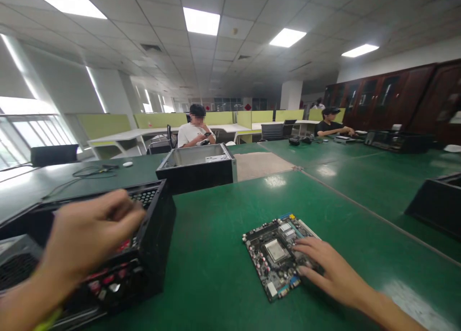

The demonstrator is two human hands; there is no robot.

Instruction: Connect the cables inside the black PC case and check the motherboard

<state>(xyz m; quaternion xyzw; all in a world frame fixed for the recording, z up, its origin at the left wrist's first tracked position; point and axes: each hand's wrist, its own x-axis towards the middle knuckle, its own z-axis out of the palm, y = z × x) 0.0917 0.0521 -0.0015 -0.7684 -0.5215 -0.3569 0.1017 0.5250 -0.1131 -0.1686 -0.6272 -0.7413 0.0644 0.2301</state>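
A green motherboard [266, 268] with a silver processor [275, 250] in its socket lies flat on the table. My right hand [324, 266] rests at its right side, fingers stretched out and spread over the board's edge, not gripping it. Over the open black computer case [158, 240] at the left is my left hand [86, 230], blurred by motion. Its fingers are curled together, and what they hold, if anything, is hidden. Inside that case, a power supply [19, 261] and some red parts [103, 285] show beneath the hand.
Beyond stands another open case [196, 177], beside a beige board [262, 165]. Cables [90, 171] and a white round object [127, 164] lie back left. A dark case [437, 206] stands at the right edge. Two people sit farther back, one at the far right side of the green table [216, 235].
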